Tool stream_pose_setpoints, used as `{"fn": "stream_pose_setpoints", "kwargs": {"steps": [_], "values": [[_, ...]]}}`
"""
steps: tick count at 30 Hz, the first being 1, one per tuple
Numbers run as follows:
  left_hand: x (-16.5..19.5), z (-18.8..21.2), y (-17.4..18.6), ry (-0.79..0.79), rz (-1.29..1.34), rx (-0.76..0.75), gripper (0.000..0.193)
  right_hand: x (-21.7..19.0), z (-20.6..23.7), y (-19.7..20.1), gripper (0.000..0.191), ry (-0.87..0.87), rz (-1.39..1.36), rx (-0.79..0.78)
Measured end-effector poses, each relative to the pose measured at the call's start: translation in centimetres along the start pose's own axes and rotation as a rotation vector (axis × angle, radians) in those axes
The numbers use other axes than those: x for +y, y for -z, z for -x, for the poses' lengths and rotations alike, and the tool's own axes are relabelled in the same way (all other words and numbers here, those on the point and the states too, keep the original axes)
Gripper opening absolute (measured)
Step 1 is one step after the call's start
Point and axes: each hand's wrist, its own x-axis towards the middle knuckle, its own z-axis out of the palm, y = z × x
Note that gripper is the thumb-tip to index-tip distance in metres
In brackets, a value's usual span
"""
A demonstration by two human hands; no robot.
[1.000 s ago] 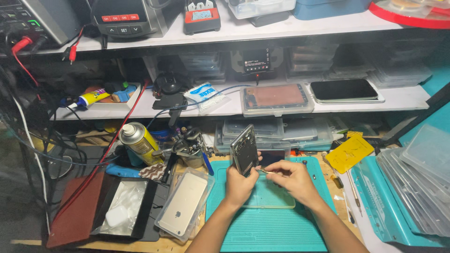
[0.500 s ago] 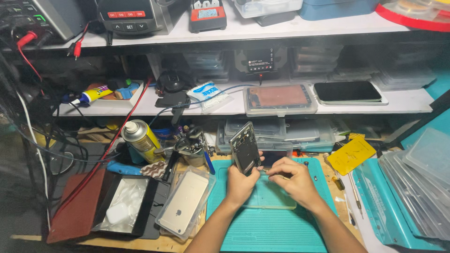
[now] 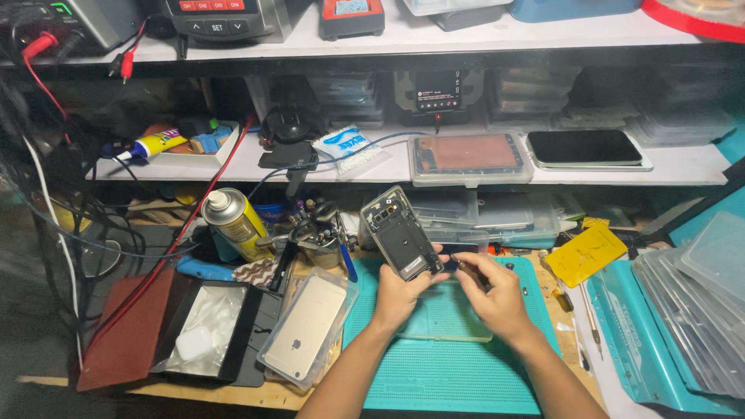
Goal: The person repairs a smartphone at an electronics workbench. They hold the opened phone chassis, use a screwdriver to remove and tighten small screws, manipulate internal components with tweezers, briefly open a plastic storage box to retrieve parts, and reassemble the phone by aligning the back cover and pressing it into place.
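I take the teal work mat (image 3: 434, 372) as my landmark and read across from its left: well off to that side a dark tray (image 3: 198, 330) lies on the bench with a clear plastic bag on it, and between the tray and the mat sits a clear case holding a gold phone (image 3: 304, 326) face down, its edge just beside the mat. Behind that, beyond the mat's far left corner, a yellow spray can (image 3: 233, 223) lies tilted, with a clutter of small tools next to it. Over the mat's far half my left hand (image 3: 400, 295) is curled, thumb and fingers closed on the lower end of an opened phone (image 3: 402, 233), which stands tilted up off the mat with its bare inner frame turned toward me. Just right of it, also above the mat, my right hand (image 3: 497, 299) pinches a thin dark tool (image 3: 466, 268) whose tip comes close to the opened phone's lower edge; I cannot tell if it touches. Under both hands a pale translucent sheet (image 3: 442, 314) lies flat on the mat. Past the mat's right edge a yellow card (image 3: 586, 252) rests on the bench, and further right a stack of clear plastic trays (image 3: 691, 310) lies on a second teal board
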Motion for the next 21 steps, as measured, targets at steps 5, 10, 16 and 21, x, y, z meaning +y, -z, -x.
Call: {"fn": "stream_pose_setpoints", "kwargs": {"steps": [5,10,16,21], "values": [[-0.2,0.4,-0.2,0.039,-0.026,-0.050,0.041,-0.7,0.4,-0.5,0.020,0.180,0.216,0.000],[-1.3,0.5,-0.1,-0.010,-0.117,-0.079,0.041,-1.2,0.4,-0.8,0.019,0.356,0.237,0.031],[-2.6,0.6,0.1,-0.031,-0.163,-0.114,0.044,-1.4,0.4,-0.8,0.022,0.389,0.292,0.018],[-2.9,0.5,0.0,-0.057,-0.171,-0.091,0.044,-1.4,0.5,-0.9,0.022,0.462,0.382,0.049]]}}
